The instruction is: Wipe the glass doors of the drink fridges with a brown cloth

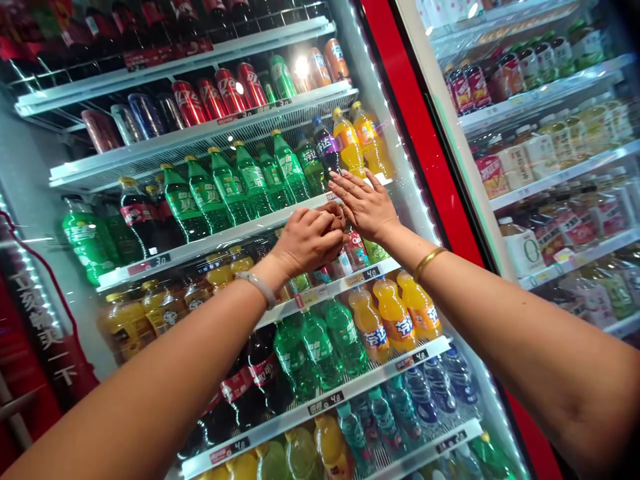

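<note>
Left hand (309, 239) fingers curled narrow, pinching at the shelf edge strip (280, 220); whether anything small is held, cannot tell. Right hand (364, 203) fingers spread wide and flat, just beside the left, against the same shelf front. Behind, green Sprite bottles (250, 180), a purple Fanta bottle (326, 148), orange bottles (361, 141). Above, red Coca-Cola cans (220, 93). Below, price tags reading 4.0 (371, 273) and 4.8 (334, 400).

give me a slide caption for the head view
Both hands meet at a cooler shelf edge of green soda bottles: left hand curled, right hand flat beside it.
</note>
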### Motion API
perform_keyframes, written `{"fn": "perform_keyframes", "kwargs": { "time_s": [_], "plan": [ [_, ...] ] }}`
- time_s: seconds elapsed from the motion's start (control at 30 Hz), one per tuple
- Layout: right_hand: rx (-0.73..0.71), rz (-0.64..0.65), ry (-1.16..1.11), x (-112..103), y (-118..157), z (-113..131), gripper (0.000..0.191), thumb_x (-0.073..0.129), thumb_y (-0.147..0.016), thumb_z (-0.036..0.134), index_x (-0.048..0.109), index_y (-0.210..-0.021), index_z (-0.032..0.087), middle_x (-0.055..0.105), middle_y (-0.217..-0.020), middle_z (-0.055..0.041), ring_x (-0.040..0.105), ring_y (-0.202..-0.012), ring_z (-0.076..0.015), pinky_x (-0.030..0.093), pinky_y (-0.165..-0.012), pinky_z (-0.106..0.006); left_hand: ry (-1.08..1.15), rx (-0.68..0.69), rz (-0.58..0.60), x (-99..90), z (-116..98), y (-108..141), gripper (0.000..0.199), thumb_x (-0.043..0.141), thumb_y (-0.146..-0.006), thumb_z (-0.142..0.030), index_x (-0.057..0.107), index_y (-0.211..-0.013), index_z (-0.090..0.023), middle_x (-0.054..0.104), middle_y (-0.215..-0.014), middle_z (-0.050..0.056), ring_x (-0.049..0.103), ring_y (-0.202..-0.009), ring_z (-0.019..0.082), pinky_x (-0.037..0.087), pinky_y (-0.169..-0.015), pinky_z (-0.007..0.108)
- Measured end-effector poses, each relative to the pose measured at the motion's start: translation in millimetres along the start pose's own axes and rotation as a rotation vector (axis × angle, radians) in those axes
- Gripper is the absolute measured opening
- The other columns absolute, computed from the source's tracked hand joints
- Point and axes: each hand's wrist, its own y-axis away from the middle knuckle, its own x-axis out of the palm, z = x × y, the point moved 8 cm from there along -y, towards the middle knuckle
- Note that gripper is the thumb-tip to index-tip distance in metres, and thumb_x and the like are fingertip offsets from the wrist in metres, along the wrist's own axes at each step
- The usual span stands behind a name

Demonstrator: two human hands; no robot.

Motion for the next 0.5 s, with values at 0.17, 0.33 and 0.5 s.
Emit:
{"fn": "perform_keyframes", "kwargs": {
  "time_s": [0.17, 0.33, 0.5],
  "plan": [
    [0.059, -0.041, 0.005, -3.3, 0.0, -5.5, 0.052, 0.035, -0.103, 0.035, 0.044, -0.155, 0.029, 0.035, -0.167, 0.0015, 0.032, -0.156, -0.0199, 0.015, -0.133, -0.053, -0.106, -0.297, -0.061, -5.0, 51.7, -17.0, 0.021, 0.06, -0.096, -0.046, 0.069, -0.097, -0.026, 0.069, -0.112, 0.012, 0.057, -0.097, 0.03, 0.041, -0.083, 0.05],
    [0.115, -0.039, -0.007, -5.0, -0.1, -10.8, 0.051, 0.036, -0.104, 0.035, 0.047, -0.153, 0.03, 0.035, -0.167, 0.0009, 0.032, -0.156, -0.0208, 0.018, -0.132, -0.053, -0.057, -0.246, -0.092, 6.3, 6.9, -15.3, 0.02, 0.058, -0.098, -0.043, 0.07, -0.101, -0.027, 0.069, -0.116, 0.011, 0.057, -0.103, 0.03, 0.043, -0.089, 0.05],
    [0.137, -0.072, -0.045, -4.0, 0.4, -15.4, 0.051, 0.033, -0.104, 0.037, 0.049, -0.152, 0.031, 0.036, -0.167, 0.0023, 0.032, -0.156, -0.0214, 0.02, -0.132, -0.053, -0.018, -0.047, 0.022, 7.2, 11.1, -20.0, 0.025, 0.051, -0.102, -0.045, 0.07, -0.1, -0.029, 0.071, -0.114, 0.007, 0.059, -0.102, 0.027, 0.044, -0.086, 0.045]
  ]
}}
